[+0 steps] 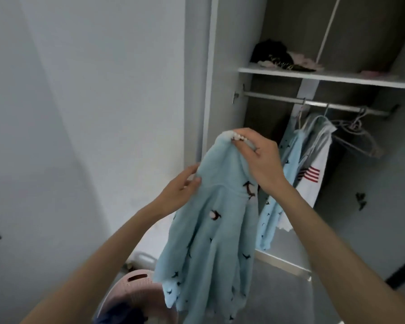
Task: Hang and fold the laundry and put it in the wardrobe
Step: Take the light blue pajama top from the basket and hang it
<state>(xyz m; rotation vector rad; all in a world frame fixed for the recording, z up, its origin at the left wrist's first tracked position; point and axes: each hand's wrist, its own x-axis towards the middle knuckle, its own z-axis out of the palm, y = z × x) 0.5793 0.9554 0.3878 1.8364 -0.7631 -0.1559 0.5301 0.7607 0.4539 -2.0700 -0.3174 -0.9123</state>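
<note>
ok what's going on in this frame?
A person stands at an open wardrobe and holds up a light blue printed garment. The right hand pinches its top edge and the left hand holds its side. It is not yet on the rail, where a matching blue piece and a white top already hang. A pink laundry basket sits below.

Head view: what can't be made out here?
Light-blue garment top: hanger inside or not, hidden by right hand and fabric.
Left hand fingers: partly behind the garment's shoulder.
Pink laundry basket: cut by the bottom edge, partly covered by the garment.
Dark pile on the wardrobe shelf: too blurred to identify.
</note>
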